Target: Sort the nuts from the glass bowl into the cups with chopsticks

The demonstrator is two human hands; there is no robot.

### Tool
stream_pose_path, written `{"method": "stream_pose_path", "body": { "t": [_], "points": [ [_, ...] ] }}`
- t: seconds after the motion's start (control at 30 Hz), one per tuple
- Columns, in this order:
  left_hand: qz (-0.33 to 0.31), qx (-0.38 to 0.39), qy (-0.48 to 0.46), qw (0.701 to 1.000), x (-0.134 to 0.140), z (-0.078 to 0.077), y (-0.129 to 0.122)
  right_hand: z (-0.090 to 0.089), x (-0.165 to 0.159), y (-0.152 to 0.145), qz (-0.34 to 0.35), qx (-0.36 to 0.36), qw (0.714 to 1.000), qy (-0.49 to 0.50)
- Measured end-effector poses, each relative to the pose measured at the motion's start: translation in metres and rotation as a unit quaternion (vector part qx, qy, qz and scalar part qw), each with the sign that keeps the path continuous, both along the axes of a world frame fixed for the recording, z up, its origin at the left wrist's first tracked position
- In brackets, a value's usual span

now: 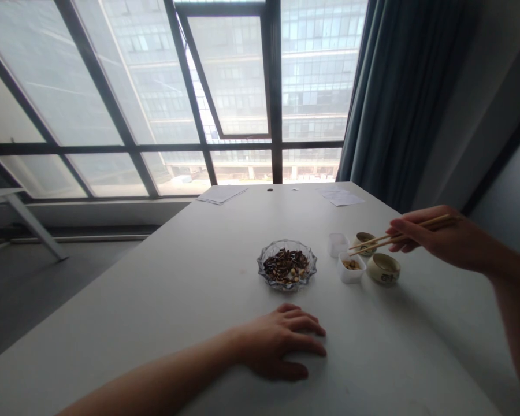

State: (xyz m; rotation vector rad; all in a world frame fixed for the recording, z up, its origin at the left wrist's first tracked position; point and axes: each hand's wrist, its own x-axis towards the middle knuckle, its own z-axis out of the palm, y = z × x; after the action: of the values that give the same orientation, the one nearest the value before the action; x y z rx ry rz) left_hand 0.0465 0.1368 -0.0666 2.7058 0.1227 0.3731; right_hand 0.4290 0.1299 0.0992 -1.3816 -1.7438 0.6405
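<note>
My right hand (433, 232) is closed around a pair of wooden chopsticks (396, 234). Their tips hang over a small clear plastic cup (351, 275) with light brown pieces (351, 264) in it. Whether the tips pinch anything is too small to tell. Behind that cup stands a second clear plastic cup (338, 245). Two small beige ceramic cups with dark markings sit to the right, a nearer one (383, 270) and a farther one (366, 242). My left hand (288, 341) lies flat on the table, fingers spread, below a faceted glass bowl (266, 280) of mixed dark seeds and paler nuts (288, 266).
The white table (190, 306) reaches back to the windows (238, 75). Papers lie at its far left (222, 195), and more papers (341, 196) at its far right. A dark curtain (390, 104) hangs on the right. Another white table (2, 195) stands at the left.
</note>
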Motion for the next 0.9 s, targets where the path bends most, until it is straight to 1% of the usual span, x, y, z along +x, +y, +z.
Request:
{"method": "stream_pose_path", "body": {
  "t": [0.1, 0.23, 0.3, 0.37, 0.47, 0.53, 0.63, 0.8, 0.9],
  "points": [
    [0.000, -0.001, 0.000, 1.000, 0.000, 0.000, 0.000, 0.001, -0.006, -0.002, -0.003, 0.008, 1.000, 0.002],
    [-0.001, -0.001, -0.002, 1.000, 0.000, -0.001, 0.001, -0.004, -0.023, -0.003, -0.004, 0.056, 0.998, 0.040],
    [-0.001, 0.000, -0.002, 1.000, 0.000, 0.000, 0.001, -0.010, -0.036, -0.001, 0.025, 0.055, 0.997, 0.052],
    [-0.001, 0.001, -0.002, 1.000, 0.000, 0.000, 0.001, -0.017, -0.050, 0.002, 0.069, 0.037, 0.996, 0.045],
    [-0.002, 0.005, -0.003, 1.000, -0.001, -0.001, 0.001, -0.029, -0.068, 0.008, 0.142, 0.006, 0.990, -0.005],
    [-0.003, 0.007, -0.004, 1.000, -0.001, -0.002, 0.001, -0.036, -0.076, 0.012, 0.166, 0.000, 0.985, -0.037],
    [-0.003, 0.005, -0.006, 1.000, 0.000, -0.003, 0.002, -0.046, -0.084, 0.019, 0.175, -0.011, 0.984, -0.040],
    [-0.002, 0.002, 0.001, 1.000, 0.000, -0.001, 0.002, -0.062, -0.091, 0.025, 0.173, -0.044, 0.984, 0.014],
    [-0.004, 0.002, 0.004, 1.000, 0.000, 0.000, 0.001, -0.070, -0.094, 0.028, 0.162, -0.045, 0.985, 0.040]
  ]
}}
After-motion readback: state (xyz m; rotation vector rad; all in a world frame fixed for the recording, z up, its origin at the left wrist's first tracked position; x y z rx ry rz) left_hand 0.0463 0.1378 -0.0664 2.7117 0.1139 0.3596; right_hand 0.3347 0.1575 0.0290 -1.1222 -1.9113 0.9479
